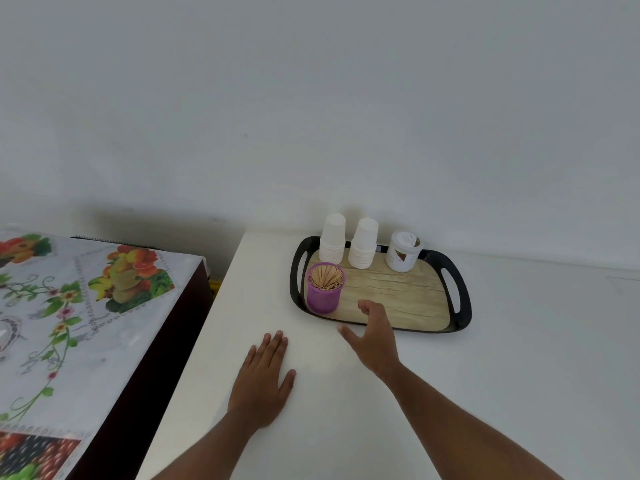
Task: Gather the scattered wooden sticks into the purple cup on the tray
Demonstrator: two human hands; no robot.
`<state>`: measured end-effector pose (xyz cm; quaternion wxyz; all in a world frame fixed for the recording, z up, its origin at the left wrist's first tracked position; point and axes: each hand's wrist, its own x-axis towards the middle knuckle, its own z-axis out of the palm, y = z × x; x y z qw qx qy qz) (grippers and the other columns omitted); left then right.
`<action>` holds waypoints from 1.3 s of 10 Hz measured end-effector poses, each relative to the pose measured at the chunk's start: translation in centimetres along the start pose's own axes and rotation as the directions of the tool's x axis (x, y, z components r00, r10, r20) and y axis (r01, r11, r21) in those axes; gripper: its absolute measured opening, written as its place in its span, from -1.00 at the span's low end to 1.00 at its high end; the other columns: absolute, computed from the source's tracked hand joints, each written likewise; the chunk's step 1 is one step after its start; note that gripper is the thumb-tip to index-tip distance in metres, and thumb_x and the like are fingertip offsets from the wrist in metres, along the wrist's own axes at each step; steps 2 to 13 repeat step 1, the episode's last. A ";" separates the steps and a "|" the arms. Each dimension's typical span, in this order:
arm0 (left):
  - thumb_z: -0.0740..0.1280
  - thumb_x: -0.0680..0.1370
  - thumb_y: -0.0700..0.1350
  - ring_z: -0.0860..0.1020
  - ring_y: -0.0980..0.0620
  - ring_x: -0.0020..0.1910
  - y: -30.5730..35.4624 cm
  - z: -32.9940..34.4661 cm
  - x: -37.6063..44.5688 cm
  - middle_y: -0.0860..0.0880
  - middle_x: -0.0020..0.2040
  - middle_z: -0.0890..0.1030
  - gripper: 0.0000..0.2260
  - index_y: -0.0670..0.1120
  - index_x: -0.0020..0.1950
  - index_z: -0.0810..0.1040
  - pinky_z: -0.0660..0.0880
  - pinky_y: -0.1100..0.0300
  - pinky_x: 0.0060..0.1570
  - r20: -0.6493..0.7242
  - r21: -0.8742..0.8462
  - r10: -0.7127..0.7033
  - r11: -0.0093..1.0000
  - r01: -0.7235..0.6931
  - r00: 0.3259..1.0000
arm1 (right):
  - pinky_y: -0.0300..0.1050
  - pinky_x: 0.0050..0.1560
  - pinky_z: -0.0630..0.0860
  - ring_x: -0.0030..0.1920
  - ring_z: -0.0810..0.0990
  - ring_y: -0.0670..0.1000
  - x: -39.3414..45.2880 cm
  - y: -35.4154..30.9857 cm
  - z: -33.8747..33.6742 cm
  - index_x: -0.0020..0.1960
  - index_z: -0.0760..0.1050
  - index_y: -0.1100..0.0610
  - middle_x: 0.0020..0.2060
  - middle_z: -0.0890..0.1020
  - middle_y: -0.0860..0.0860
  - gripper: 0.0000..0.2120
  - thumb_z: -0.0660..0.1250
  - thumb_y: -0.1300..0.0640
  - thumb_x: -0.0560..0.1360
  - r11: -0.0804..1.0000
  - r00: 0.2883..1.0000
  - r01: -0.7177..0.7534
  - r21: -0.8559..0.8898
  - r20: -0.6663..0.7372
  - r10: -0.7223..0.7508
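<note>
**Sticks in the cup, both hands empty**

The left hand (265, 377) lies flat on the white table (502, 375), fingers straight. The right hand (374, 336) hangs at the tray's near rim, thumb spread and fingers loosely bent, grasping nothing. Beyond it the purple cup (323, 295) stands upright in the near-left corner of the black-rimmed tray (462, 296), packed with wooden sticks (326, 278) (none visible loose).

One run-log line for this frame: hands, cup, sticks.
left hand: flat on counter | right hand: over tray edge, holds nothing visible | purple cup: upright on tray, sticks inside | loose sticks: none seen
</note>
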<state>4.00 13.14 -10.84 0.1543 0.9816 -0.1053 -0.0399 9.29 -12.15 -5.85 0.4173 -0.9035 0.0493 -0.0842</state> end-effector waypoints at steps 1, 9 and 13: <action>-0.23 0.53 0.31 -0.18 0.02 0.63 0.4 0.0 0.2 0.04 0.67 -0.11 -0.25 -0.03 0.66 -0.09 -0.29 0.20 0.54 0.045 -0.008 -0.002 1.000 0.002 0.999 | -0.19 0.17 0.44 0.27 0.51 -0.05 -1.1 0.5 -1.7 0.36 0.44 0.06 0.27 0.52 -0.08 -0.44 0.55 -0.04 0.45 0.990 0.995 0.095 -0.107 0.009 -0.095; -0.23 0.53 0.31 -0.18 0.02 0.63 0.4 0.0 0.2 0.04 0.67 -0.11 -0.25 -0.03 0.66 -0.09 -0.29 0.20 0.54 0.045 -0.008 -0.002 1.000 0.002 0.999 | -0.19 0.17 0.44 0.27 0.51 -0.05 -1.1 0.5 -1.7 0.36 0.44 0.06 0.27 0.52 -0.08 -0.44 0.55 -0.04 0.45 0.990 0.995 0.095 -0.107 0.009 -0.095; -0.23 0.53 0.31 -0.18 0.02 0.63 0.4 0.0 0.2 0.04 0.67 -0.11 -0.25 -0.03 0.66 -0.09 -0.29 0.20 0.54 0.045 -0.008 -0.002 1.000 0.002 0.999 | -0.19 0.17 0.44 0.27 0.51 -0.05 -1.1 0.5 -1.7 0.36 0.44 0.06 0.27 0.52 -0.08 -0.44 0.55 -0.04 0.45 0.990 0.995 0.095 -0.107 0.009 -0.095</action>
